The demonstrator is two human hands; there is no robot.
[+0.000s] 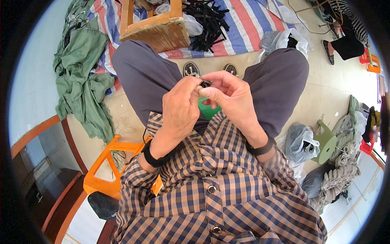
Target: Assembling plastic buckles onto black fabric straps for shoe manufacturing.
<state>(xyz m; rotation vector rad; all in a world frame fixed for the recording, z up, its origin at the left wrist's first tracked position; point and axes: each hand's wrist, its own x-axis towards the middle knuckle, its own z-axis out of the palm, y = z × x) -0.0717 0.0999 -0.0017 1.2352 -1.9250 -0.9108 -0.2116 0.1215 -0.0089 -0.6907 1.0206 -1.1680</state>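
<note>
Between my knees, both hands meet over a small black piece (206, 83), too small and too covered to name further. My left hand (181, 103) has its fingers closed at the piece's left side. My right hand (231, 95) pinches it from the right, thumb on top and fingers curled beneath. Just under the hands, part of a green object (208, 109) shows; the hands and shirt hide the rest of it.
A striped sheet (243, 24) covers the floor ahead, bearing a wooden stool (156, 32) and a pile of black straps (207, 24). Green cloth (81, 61) lies left, near an orange plastic stool (101, 175). Bags (300, 142) stand right. Another person's foot (328, 52) shows far right.
</note>
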